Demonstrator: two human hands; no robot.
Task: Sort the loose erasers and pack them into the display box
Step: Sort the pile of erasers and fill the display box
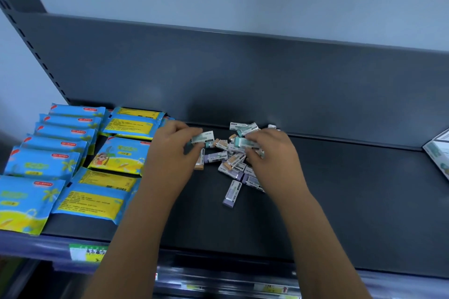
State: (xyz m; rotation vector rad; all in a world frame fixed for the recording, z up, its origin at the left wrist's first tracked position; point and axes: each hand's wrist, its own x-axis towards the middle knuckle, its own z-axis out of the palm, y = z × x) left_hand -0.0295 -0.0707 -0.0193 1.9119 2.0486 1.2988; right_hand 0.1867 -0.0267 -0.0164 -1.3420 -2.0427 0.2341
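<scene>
Nearest the camera, two bare forearms [136, 238] are seen rising from the bottom edge and crossing the front rail [218, 272] of a dark grey shelf [352, 201]. A green and white price label [87, 251] is fixed to that rail. The left hand [173, 150] is curled, and a white-and-teal eraser [203, 137] is pinched between its thumb and fingertips at the left edge of the pile. The right hand [272, 153] is laid over the right side of the pile, its fingers bent round a second teal eraser [244, 141]; the fingertips themselves are hidden. The loose erasers [230, 160], sleeved in white with teal, purple or peach ends, are heaped untidily between the two hands near the back of the shelf. One purple eraser [232, 193] lies apart on the near side. The display box [437, 153] is seen only in part at the right edge of the shelf, well apart from the pile. Blue and yellow packets [60, 153] are stacked in overlapping rows on the left part of the shelf, just beside the left hand.
</scene>
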